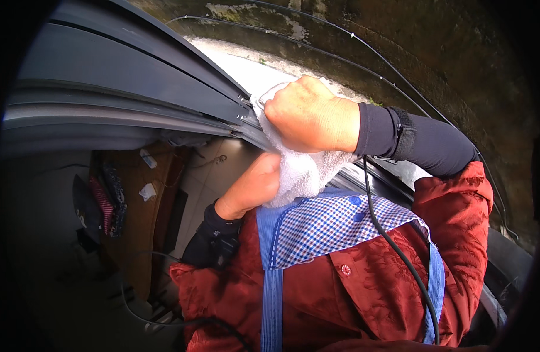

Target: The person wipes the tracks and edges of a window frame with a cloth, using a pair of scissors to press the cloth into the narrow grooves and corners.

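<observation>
A white terry cloth (pixel 298 174) is bunched between my two hands over a dark metal window track (pixel 256 134). My right hand (pixel 311 116) is closed in a fist on the cloth's upper part, at the outer side of the track. Lower and to the left, my left hand (pixel 256 182) grips the cloth's edge on the inner side. The fingertips of both hands are hidden by the cloth and the fists. Just left of the cloth is the end of a dark grey window sash frame (pixel 241 110).
Left and below stands a wooden table (pixel 138 229) with folded fabrics (pixel 107 200) and a crumpled white tissue (pixel 147 192). A black cable (pixel 375 220) hangs down my front over the checked apron (pixel 322 229). Outside, thin wires (pixel 322 52) run along a stained wall (pixel 450 75).
</observation>
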Demonstrator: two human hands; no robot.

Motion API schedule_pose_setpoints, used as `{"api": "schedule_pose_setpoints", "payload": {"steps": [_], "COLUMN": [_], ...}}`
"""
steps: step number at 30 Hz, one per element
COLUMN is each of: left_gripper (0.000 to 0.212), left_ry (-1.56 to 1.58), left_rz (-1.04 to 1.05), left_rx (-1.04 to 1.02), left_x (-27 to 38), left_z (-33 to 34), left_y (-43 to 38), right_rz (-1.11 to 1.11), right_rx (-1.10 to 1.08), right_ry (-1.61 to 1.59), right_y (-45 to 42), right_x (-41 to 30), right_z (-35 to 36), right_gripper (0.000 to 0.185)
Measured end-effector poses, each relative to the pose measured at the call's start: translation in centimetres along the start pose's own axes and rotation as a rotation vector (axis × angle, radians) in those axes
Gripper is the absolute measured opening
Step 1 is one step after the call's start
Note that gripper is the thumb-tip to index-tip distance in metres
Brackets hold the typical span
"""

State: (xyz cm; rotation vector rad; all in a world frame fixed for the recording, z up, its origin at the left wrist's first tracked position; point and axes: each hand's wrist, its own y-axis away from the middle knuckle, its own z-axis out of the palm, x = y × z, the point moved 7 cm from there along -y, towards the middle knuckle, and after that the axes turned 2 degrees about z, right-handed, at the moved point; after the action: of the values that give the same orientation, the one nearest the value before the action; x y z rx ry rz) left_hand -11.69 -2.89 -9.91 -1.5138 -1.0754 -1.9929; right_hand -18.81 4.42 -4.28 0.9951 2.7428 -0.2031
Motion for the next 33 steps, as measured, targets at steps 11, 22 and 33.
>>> {"api": "schedule_pose_setpoints", "payload": {"steps": [11,22,33], "left_gripper": [0.026,0.025,0.02], "left_ry": [0.153,0.062,-0.194], "left_rz": [0.037,0.013,0.16], "left_rx": [0.089,0.006,-0.112], "left_x": [-1.6,-2.2,-3.3], "left_z": [-1.8,-1.6,-1.1], "left_y": [-0.4,-2.5,-4.6], "right_rz": [0.499,0.26,0.285], "right_rx": [-0.316,-0.243,-0.02], "right_ry": [-0.887,-0.32,-0.554], "right_y": [-0.8,-0.6,3.6], "right_x": [5.0,4.4,6.4], "right_z": [3.4,2.7,4.9], "right_gripper": [0.036,0.042,0.042]}}
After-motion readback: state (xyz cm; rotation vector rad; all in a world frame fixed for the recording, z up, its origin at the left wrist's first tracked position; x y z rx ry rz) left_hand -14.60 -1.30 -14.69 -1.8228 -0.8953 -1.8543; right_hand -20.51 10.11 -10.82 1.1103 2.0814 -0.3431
